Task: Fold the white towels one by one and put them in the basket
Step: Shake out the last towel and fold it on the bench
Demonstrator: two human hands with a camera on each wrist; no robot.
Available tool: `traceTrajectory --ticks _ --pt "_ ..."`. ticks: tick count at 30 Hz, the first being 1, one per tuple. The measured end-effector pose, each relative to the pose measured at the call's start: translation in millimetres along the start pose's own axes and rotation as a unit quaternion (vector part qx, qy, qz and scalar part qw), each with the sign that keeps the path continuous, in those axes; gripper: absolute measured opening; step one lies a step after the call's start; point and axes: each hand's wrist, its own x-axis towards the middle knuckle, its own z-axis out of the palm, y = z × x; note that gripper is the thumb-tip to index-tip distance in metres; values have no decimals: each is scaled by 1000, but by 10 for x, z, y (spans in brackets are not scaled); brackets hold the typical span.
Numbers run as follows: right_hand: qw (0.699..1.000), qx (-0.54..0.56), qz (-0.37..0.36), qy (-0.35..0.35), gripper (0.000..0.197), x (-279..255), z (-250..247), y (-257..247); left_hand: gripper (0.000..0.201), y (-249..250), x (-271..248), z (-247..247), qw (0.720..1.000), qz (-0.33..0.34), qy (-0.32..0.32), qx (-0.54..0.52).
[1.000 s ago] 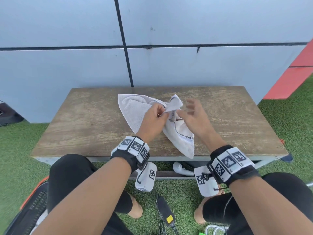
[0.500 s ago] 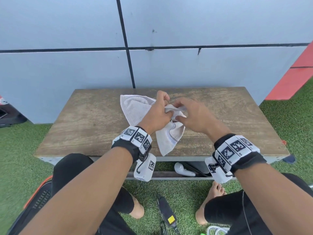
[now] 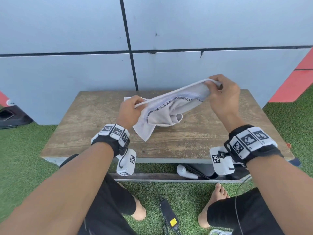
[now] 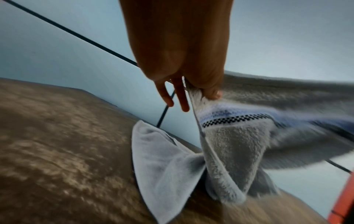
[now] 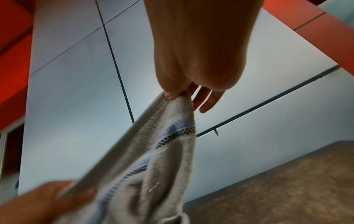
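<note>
A white towel (image 3: 162, 112) with a thin checkered stripe hangs stretched between both hands above the wooden table (image 3: 94, 126). My left hand (image 3: 133, 107) pinches one end of its upper edge, low and to the left. My right hand (image 3: 218, 89) pinches the other end, higher and to the right. The towel's lower part sags and touches the tabletop. In the left wrist view the thumb and fingers of my left hand (image 4: 203, 92) clamp the towel (image 4: 235, 145). In the right wrist view my right hand (image 5: 178, 94) pinches the corner of the towel (image 5: 164, 144). No basket is in view.
The table stands against a pale blue panelled wall (image 3: 203, 31). Under it a shelf holds a white controller (image 3: 184, 172). Green turf (image 3: 25, 158) surrounds it, with a black charger (image 3: 169, 216) between my feet and a dark bag (image 3: 11, 116) at far left.
Both hands were bunched together on the towel at the table's middle. They have since pulled apart, the right hand rising up and right, stretching the towel's edge between them.
</note>
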Motion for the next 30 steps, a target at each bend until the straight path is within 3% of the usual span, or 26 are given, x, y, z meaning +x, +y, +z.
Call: traceTrajectory --ticks 4,7,9,11,12,13,14,16,18,22,24,27,30 --pt "999 3 32 -33 16 -92 -40 116 19 -103 22 -255 994 28 75 -78" --pt "985 -8 76 -153 12 -224 -20 229 13 -122 -77 -333 991 20 77 -110" --pt "938 -79 92 -326 24 -315 -18 305 2 -182 -167 -385 998 -42 -33 -37" --pt "843 -151 107 -505 22 -405 10 343 13 -297 -296 -403 966 -105 -222 88" --pt "804 -167 112 -560 18 -449 45 370 24 -367 -362 -388 944 -115 -286 120" --pt "789 -175 111 -579 16 -484 99 406 33 -451 -418 -348 935 -119 -310 120" --pt "799 -179 106 -565 15 -515 172 443 36 -519 -469 -308 937 -132 -308 98" --pt "848 -176 92 -492 15 -559 358 511 41 -658 -534 -221 949 -152 -272 54" --pt "875 -137 87 -456 22 -575 588 573 46 -751 -540 -128 953 -152 -252 70" --pt "865 -105 44 -489 10 -665 1090 579 41 -733 -510 59 954 -136 -242 117" --pt "872 -81 20 -483 12 -731 1329 526 15 -725 -403 173 962 -70 -242 103" --pt "888 -54 22 -457 26 -735 1585 489 39 -756 -156 294 961 -30 -250 115" --pt "907 -37 34 -418 36 -487 1652 446 42 -647 218 277 966 -8 -237 107"
